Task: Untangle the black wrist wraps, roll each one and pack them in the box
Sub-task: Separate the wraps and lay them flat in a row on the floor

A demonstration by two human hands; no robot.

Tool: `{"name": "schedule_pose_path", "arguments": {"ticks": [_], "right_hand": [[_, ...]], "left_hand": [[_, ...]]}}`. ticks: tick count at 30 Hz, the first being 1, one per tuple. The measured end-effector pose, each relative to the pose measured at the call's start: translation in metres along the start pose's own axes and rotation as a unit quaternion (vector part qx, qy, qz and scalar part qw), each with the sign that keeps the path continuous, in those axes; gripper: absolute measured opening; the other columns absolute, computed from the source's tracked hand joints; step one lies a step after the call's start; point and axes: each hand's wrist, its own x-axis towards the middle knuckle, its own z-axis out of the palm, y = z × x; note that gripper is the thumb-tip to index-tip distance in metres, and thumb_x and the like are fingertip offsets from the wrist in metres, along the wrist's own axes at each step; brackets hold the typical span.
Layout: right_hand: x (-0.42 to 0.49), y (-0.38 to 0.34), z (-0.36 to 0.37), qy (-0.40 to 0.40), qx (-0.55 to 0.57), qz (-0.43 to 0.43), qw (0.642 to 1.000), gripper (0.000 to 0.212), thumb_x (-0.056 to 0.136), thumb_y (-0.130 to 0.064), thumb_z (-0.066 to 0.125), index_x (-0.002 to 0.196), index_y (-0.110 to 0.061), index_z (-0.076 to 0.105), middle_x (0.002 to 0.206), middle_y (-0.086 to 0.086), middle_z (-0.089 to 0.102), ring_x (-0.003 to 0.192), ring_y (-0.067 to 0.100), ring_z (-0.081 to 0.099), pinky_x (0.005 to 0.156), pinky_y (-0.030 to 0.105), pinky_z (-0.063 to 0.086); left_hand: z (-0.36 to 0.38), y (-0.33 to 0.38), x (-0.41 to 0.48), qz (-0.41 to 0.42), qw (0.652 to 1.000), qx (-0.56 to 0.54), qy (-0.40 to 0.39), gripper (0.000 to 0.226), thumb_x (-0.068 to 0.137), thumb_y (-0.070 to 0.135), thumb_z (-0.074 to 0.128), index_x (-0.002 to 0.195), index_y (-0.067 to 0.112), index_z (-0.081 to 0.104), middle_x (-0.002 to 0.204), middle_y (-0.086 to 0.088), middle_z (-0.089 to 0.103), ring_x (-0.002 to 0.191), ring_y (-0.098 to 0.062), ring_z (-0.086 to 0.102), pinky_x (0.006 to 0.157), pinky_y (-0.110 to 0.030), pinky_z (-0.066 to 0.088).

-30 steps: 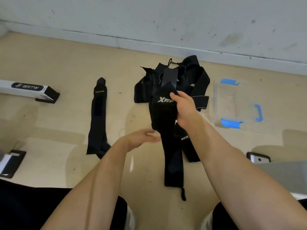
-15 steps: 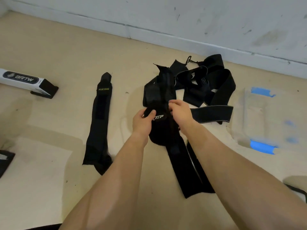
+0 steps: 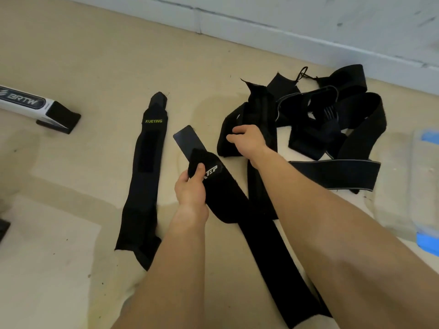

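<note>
My left hand grips the upper end of a black wrist wrap with white lettering; the wrap trails diagonally down to the lower right across the floor. My right hand is closed on another black wrap at the left edge of the tangled pile of black wraps near the wall. A separate black wrap marked XUEYING lies flat and straight on the floor to the left. The clear plastic box with blue latches sits at the right edge, partly cut off.
A white and black bar marked BRTW lies on the floor at far left. A white baseboard and wall run along the back. A dark object shows at the left edge.
My left hand has pulled the lettered wrap left, away from the pile, and its end now points up left. My right hand has moved onto another wrap in the pile. The view has shifted right and closer.
</note>
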Motion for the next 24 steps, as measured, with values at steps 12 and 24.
{"name": "schedule_pose_path", "arguments": {"ticks": [12, 24], "right_hand": [[-0.115, -0.002, -0.065, 0.008, 0.296, 0.194, 0.935, 0.055, 0.082, -0.037, 0.082, 0.123, -0.008, 0.061, 0.117, 0.013, 0.071, 0.105, 0.032, 0.069, 0.095, 0.048, 0.057], [-0.250, -0.075, -0.161, -0.068, 0.337, -0.026, 0.939, 0.043, 0.102, -0.013, 0.056, 0.141, -0.030, 0.058, 0.125, 0.003, 0.073, 0.115, 0.026, 0.070, 0.096, 0.049, 0.057]], "left_hand": [[0.007, 0.033, -0.064, 0.010, 0.981, 0.142, -0.131, 0.029, 0.092, 0.001, 0.055, 0.115, 0.006, 0.073, 0.107, -0.016, 0.076, 0.104, -0.035, 0.073, 0.094, -0.046, 0.059], [0.035, 0.142, -0.214, 0.002, 0.943, 0.182, -0.277, 0.023, 0.094, 0.014, 0.044, 0.083, 0.012, 0.064, 0.076, -0.003, 0.068, 0.066, -0.018, 0.067, 0.069, -0.033, 0.051]]}}
